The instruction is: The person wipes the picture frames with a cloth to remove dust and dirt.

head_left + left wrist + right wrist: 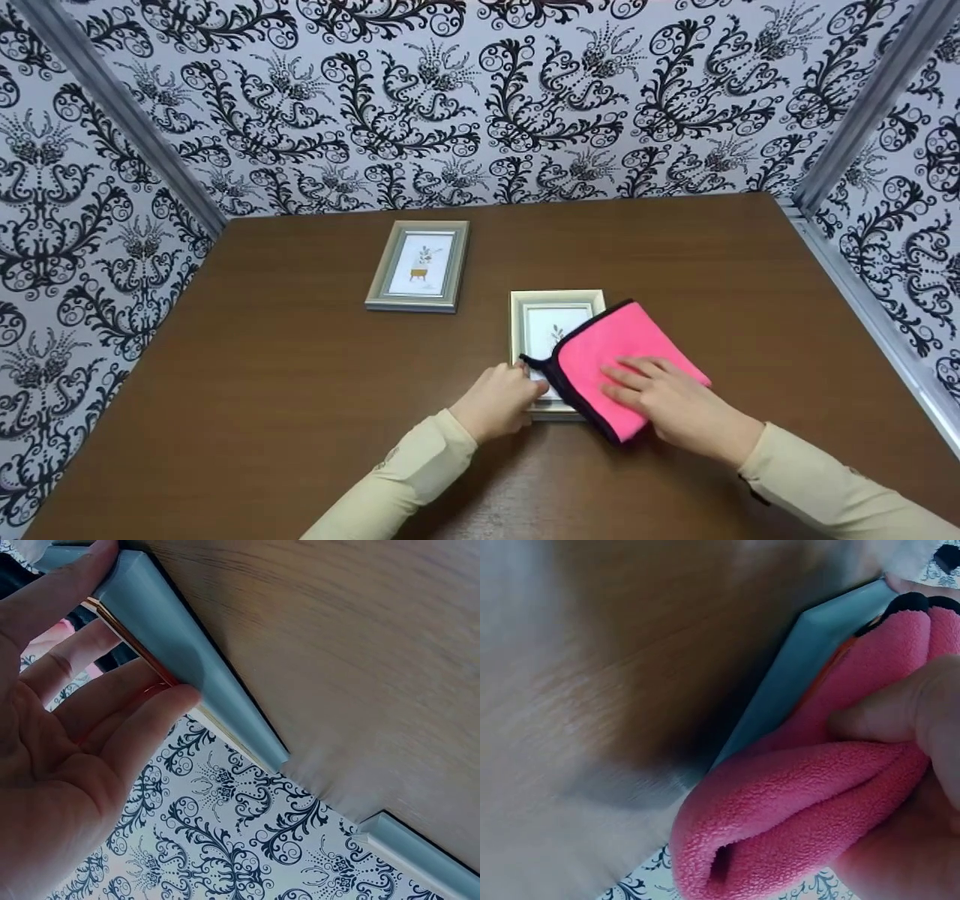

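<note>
A light-rimmed picture frame [556, 298] with a plant print lies on the table, partly hidden under a folded pink cloth [592, 352] with black edging. My left hand [499, 401] grips the frame's lower left side. In the left wrist view, its fingers [157, 712] are on the frame's grey-blue side [187, 652]. On the cloth lies my right hand [667, 401], fingers spread over its top. The right wrist view shows the thumb [877, 716] against the thick folded cloth [780, 817], which bears on the frame.
Farther back and to the left, a second picture frame [388, 259] with a potted-plant print lies flat on the brown table [285, 360]. Walls with black scroll patterns [450, 97] and grey metal posts [127, 112] enclose the table's back and sides.
</note>
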### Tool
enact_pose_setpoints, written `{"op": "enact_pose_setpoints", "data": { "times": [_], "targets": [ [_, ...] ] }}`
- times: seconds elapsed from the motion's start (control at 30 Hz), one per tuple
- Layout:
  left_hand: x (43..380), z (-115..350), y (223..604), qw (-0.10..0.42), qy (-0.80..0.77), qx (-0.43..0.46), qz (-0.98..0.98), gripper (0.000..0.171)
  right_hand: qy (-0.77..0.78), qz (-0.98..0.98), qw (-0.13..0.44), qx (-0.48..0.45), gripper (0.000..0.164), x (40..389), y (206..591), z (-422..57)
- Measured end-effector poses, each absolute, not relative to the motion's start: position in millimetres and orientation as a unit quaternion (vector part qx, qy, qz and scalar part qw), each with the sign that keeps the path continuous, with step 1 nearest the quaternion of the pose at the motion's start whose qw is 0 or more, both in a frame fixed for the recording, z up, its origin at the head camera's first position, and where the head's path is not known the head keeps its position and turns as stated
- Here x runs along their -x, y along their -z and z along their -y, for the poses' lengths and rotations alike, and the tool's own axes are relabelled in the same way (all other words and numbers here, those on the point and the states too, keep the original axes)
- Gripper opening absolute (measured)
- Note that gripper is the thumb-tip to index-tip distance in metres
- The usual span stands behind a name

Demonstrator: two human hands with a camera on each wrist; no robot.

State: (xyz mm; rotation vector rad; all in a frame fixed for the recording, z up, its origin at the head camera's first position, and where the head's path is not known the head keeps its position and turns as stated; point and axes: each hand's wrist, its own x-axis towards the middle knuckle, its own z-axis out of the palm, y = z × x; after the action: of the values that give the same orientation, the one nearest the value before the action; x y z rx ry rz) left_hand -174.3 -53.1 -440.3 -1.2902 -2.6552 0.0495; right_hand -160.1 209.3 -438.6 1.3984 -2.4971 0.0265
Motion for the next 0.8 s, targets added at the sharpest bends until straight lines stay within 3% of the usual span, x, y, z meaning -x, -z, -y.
{"op": "enact_pose_setpoints", "data": {
  "times": [0.4,0.8],
  "targets": [
    [167.7,55.0,441.9,0.101,-0.04,0.423,0.9,0.02,-0.008,0.89,0.118,-0.441,0.054,157.5,438.6,-203.7],
    [158.3,55.5,448.4,0.167,-0.058,0.445,0.878,0.009,-0.044,0.939,0.073,-0.332,0.042,190.9,427.6,-180.2]
  ]
}}
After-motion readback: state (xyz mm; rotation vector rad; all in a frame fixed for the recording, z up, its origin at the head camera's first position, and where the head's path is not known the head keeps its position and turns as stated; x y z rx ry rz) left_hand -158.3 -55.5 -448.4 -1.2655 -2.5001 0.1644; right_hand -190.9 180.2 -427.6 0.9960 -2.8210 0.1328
